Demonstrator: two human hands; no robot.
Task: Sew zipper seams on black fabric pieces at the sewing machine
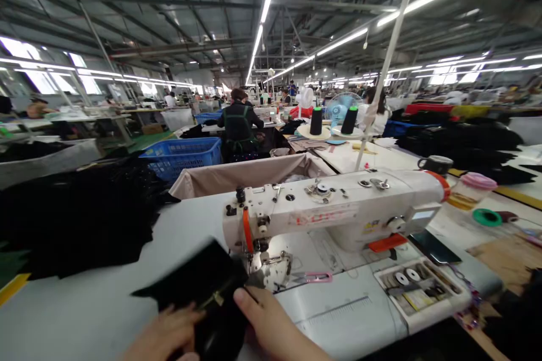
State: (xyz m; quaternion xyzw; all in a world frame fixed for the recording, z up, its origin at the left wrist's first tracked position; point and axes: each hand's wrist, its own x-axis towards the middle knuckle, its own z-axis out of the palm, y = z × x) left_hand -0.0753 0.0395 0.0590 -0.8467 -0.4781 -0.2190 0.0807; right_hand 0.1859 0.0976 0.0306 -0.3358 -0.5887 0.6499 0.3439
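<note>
A black fabric piece (199, 276) lies just left of the needle area of the white sewing machine (296, 211), its far edge blurred by motion. My right hand (271, 318) grips its right side, thumb on top and the other fingers mostly hidden. On its near left side rests my left hand (169, 330), too smeared for me to tell whether the fingers hold it. A small light patch (218, 298) shows on the black fabric. Pink-handled thread snips (317, 277) lie on the machine bed, right of the needle.
Stacked black fabric (80, 214) covers the left of the table. Right of the machine are a bobbin tray (423, 293), a phone (434, 247) and a pink-lidded jar (470, 189). Behind stand a cloth-lined bin (220, 177), a blue basket (182, 155) and a seated co-worker (239, 121).
</note>
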